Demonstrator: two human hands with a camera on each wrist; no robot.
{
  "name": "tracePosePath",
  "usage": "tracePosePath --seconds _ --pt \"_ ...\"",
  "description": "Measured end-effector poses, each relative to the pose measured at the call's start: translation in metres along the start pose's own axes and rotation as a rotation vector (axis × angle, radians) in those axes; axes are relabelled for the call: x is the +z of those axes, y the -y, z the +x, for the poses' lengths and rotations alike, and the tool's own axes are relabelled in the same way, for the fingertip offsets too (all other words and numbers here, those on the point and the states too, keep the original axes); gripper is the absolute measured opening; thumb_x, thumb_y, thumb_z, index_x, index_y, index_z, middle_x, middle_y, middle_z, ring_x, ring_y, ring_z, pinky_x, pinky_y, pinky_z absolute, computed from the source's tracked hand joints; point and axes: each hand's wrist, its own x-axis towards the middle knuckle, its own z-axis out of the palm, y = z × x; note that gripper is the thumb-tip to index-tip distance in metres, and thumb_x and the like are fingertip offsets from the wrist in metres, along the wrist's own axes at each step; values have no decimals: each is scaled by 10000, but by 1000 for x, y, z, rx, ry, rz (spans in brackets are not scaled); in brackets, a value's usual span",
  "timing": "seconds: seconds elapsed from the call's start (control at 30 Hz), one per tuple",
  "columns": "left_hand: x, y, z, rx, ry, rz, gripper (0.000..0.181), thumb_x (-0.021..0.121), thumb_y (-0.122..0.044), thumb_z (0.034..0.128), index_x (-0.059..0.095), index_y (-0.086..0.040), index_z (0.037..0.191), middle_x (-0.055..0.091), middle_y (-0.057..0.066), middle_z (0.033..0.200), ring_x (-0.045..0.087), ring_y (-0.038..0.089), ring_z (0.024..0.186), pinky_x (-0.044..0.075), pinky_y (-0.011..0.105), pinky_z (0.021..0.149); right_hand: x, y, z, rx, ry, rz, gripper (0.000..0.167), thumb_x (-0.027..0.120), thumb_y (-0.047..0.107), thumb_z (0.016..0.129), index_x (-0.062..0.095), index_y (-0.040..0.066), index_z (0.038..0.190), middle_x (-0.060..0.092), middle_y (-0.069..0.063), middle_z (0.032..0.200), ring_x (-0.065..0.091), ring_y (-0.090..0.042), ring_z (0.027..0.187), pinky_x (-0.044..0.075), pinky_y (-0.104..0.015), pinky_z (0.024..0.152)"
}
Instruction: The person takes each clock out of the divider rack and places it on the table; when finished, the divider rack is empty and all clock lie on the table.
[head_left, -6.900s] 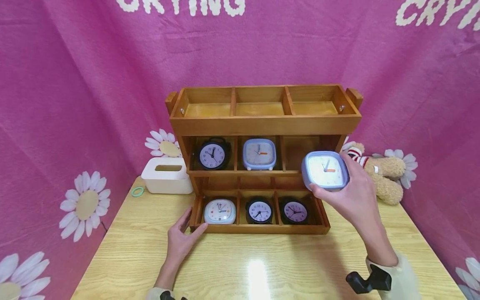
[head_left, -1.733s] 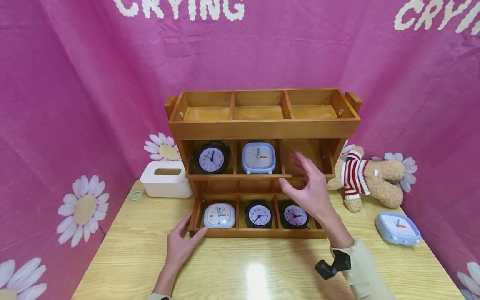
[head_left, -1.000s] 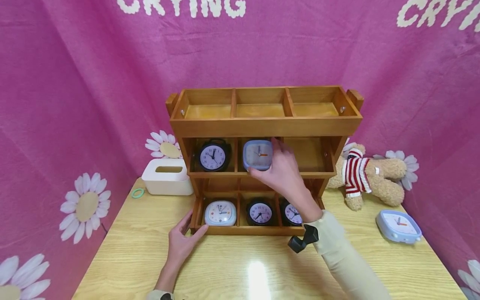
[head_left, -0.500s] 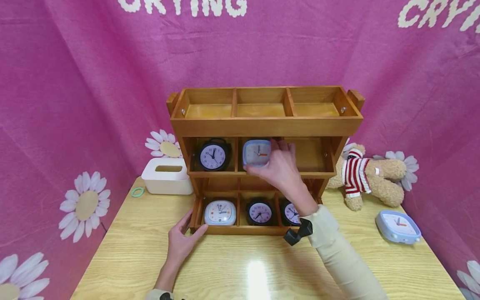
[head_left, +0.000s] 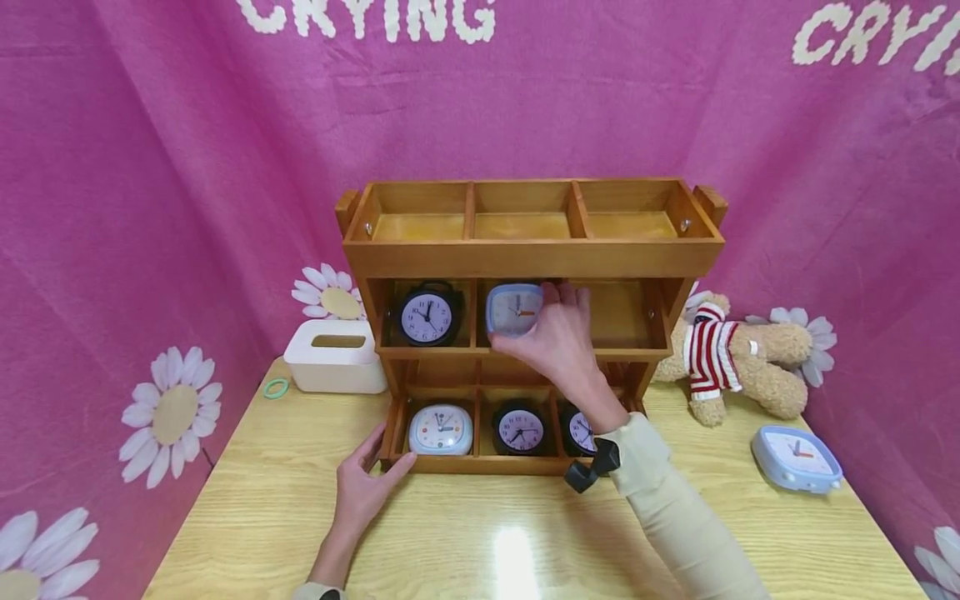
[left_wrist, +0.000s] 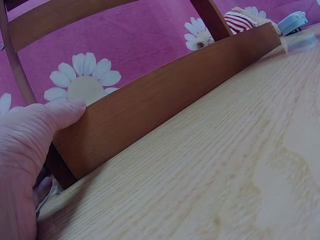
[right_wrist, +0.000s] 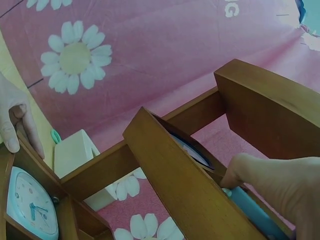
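Wooden rack [head_left: 532,260]: stands near the far edge of the desk [head_left: 450,542], three tiers, each split into three compartments.
Blue clock [head_left: 512,310]: upright in the middle compartment of the middle tier, face forward, its right side partly covered.
Right hand [head_left: 557,337]: curled and gripping that clock, thumb at the lower edge, fingers over the right side, parted only as far as its body.
Left hand [head_left: 367,483]: spread wide at the bottom tier's left front corner, thumb resting on the front board [left_wrist: 165,97], fingers out along the side.
Middle tier, left: black alarm clock [head_left: 425,317].
Bottom tier: pale oval clock [head_left: 441,430] left, round black clock [head_left: 519,428] middle, dark clock [head_left: 581,431] right, partly hidden by the right forearm.
Right edge of desk: second blue clock [head_left: 797,458], face up.
Far right corner: teddy bear [head_left: 738,358] in a striped top, lying down.
Far left corner: white slotted box [head_left: 335,358], green ring [head_left: 275,388] just beside it.
Backdrop: pink cloth [head_left: 525,108] with daisies and white lettering.
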Motion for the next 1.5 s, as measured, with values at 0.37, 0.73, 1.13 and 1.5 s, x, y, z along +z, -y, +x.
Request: tracePosePath --seconds 0.37,0.73,1.13,1.5 --pt "-1 1 1 -11 -2 13 763 913 -219 828 571 -41 1486 583 120 1494 553 318 1379 408 162 1095 -9 2 -2 3 -70 112 1033 933 513 613 528 20 1425 600 -201 1286 507 -390 1217 393 -538 1053" --pt "0 2 2 -17 -21 14 756 921 -206 816 585 -31 1471 597 130 1478 568 313 1360 427 148 1074 -38 12 -18 89 -51 157 1052 934 512 617 494 78 1470 509 -211 1312 570 -390 1082 562 -588 848" --pt "0 0 0 -10 -27 -13 748 925 -150 798 595 -10 1455 612 141 1457 583 304 1332 414 54 1005 -53 4 -40 148 -37 174 1059 941 443 572 508 36 1448 477 -206 1311 587 -411 1042 559 -576 839" --pt "2 3 1 13 -26 -16 741 924 -152 801 600 -17 1454 612 145 1459 586 326 1332 431 104 1036 -64 -6 -75 195 -19 161 997 928 403 593 508 38 1420 468 -190 1304 574 -371 1036 554 -544 811"
